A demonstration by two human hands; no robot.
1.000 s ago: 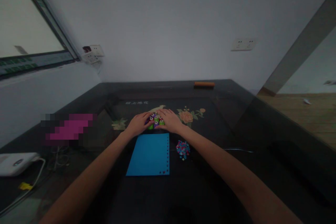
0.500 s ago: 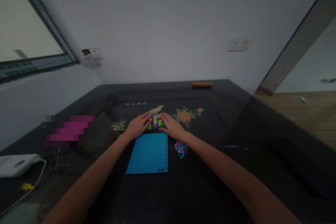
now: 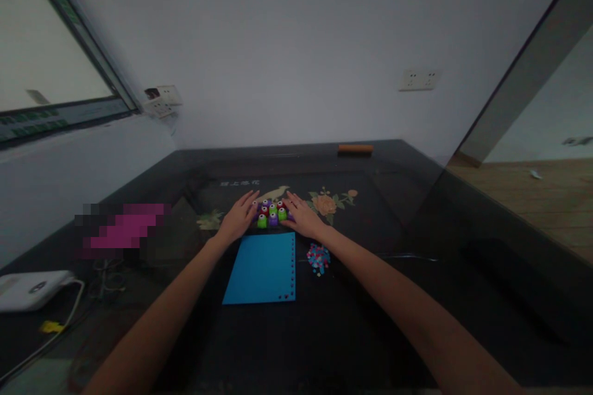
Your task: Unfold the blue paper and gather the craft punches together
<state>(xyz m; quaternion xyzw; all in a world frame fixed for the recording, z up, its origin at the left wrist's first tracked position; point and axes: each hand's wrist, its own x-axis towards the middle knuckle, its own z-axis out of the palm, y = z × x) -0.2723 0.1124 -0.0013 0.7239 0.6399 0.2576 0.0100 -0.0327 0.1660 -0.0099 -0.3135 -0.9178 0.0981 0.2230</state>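
Note:
Several small one-eyed toy figures [image 3: 273, 220], green, purple and red, stand grouped on the dark table. At the left side of the group is my left hand [image 3: 238, 217], fingers stretched forward. My right hand [image 3: 302, 215] lies along the group's right side, also with extended fingers, and partly covers a purple figure. Nearer to me lies a blue sheet [image 3: 262, 268] with small dark dots along its right edge and at its lower right corner. A little pile of pink, blue and white bits [image 3: 319, 258] sits right of the sheet, beside my right forearm.
An orange-brown roll [image 3: 355, 149] lies at the table's back edge. On the left are a white device [image 3: 34, 291] with a cable and a pixelated pink patch [image 3: 125, 225]. A dark long object [image 3: 519, 290] lies at the right. Wall sockets [image 3: 418, 79] are behind.
My left hand has shifted left, away from the toy figures, so more of them show. My right hand has barely moved and still touches the right side.

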